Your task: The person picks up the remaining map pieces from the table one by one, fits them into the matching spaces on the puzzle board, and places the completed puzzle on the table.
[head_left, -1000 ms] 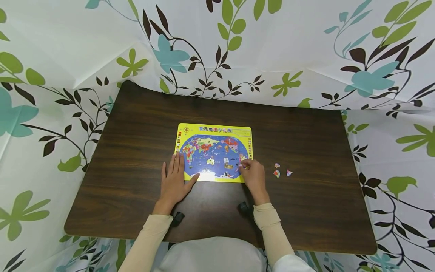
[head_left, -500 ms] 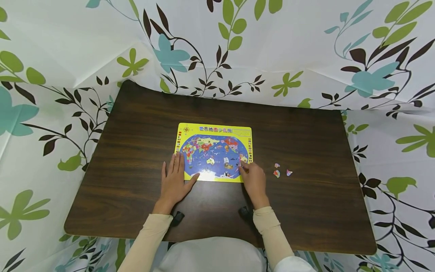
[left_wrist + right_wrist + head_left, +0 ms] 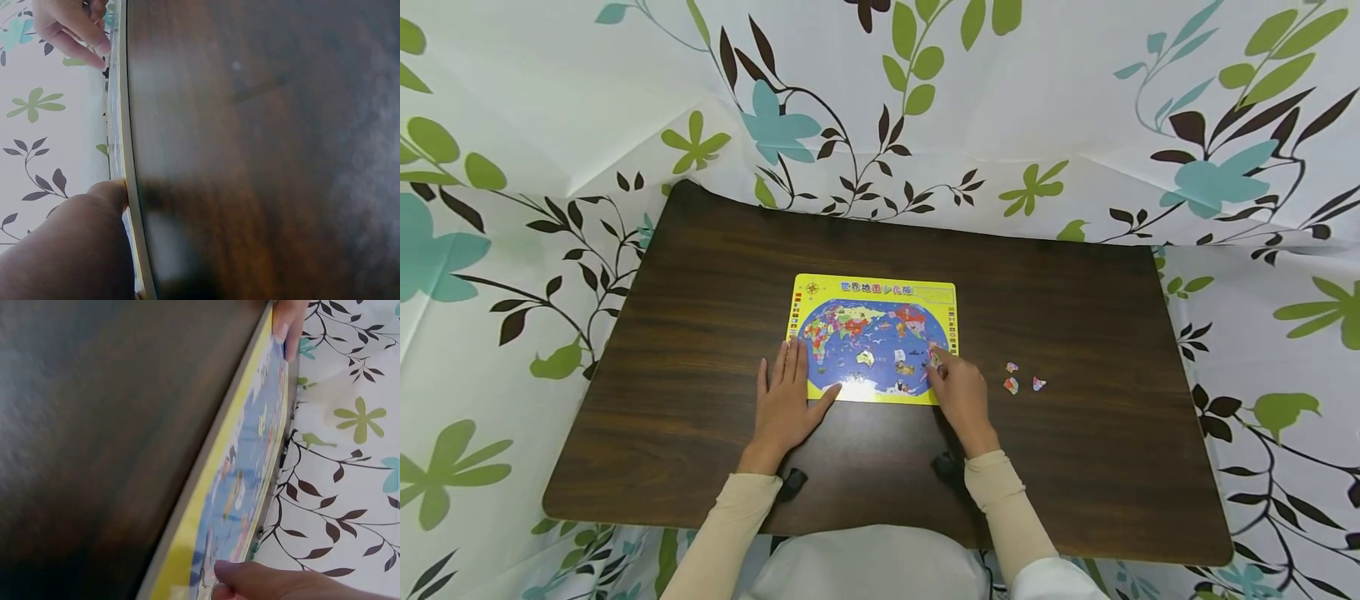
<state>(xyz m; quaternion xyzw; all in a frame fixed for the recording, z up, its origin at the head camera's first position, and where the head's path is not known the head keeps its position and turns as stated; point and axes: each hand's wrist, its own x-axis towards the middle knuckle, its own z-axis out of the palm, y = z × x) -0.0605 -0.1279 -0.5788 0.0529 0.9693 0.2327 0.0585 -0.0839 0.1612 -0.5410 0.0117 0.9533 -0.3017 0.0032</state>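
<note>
A yellow-bordered world map puzzle (image 3: 880,400) with a blue oval map lies flat on the table. My left hand (image 3: 784,408) rests on its lower left corner with fingers straight and thumb spread along the near edge. At the map's right side, my right hand (image 3: 962,400) pinches a small, colourful puzzle piece (image 3: 935,360) against the board, mostly hidden by the fingertips. In the right wrist view the thumb (image 3: 231,572) is bent down onto the board's surface. The left wrist view has my right hand (image 3: 75,31) beyond the board's edge.
Three small loose puzzle pieces lie right of the board: one piece (image 3: 1012,367) farther back, a second piece (image 3: 1011,386) nearer, a third piece (image 3: 1038,383) to the right. The dark wooden table (image 3: 700,292) stands against a leaf-patterned white curtain (image 3: 625,83).
My right hand has shifted slightly at the map's right side, its index finger now straighter and thumb and finger farther apart. My left hand and the loose pieces stay in place.
</note>
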